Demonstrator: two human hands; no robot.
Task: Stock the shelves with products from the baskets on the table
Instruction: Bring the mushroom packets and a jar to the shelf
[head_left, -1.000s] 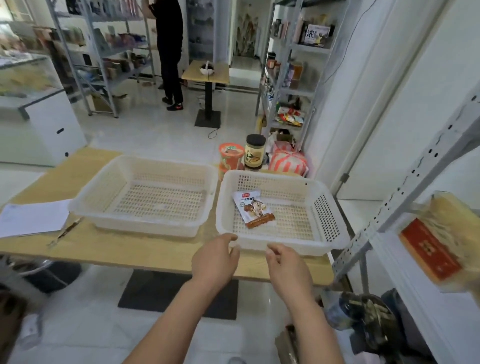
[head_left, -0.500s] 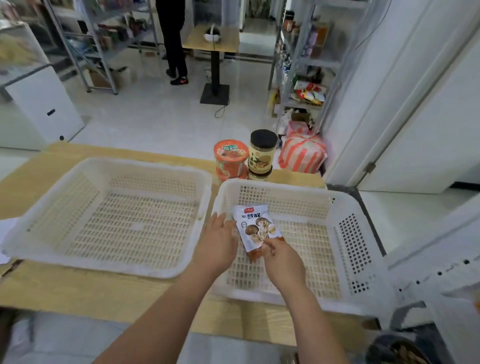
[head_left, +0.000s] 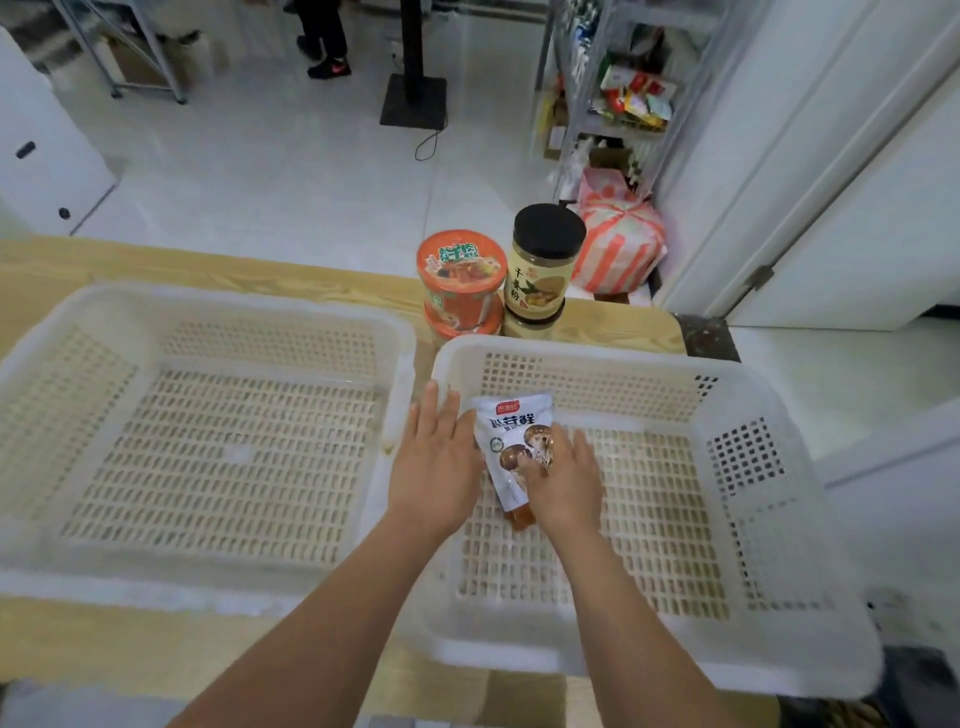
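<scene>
Both forearms reach forward into the right basket (head_left: 571, 347) on the table (head_left: 156, 260). The left grip (head_left: 434, 467) is released, palm down with fingers straight, just beside the left edge of the mushroom snack packet (head_left: 511, 434). The right grip (head_left: 566, 480) covers the packet's lower right, thumb on its printed face. I cannot tell whether it is grasping the packet. The packet lies in the basket's left part.

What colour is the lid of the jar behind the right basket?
Black screw lid on the yellow-labelled jar; head view.
</scene>
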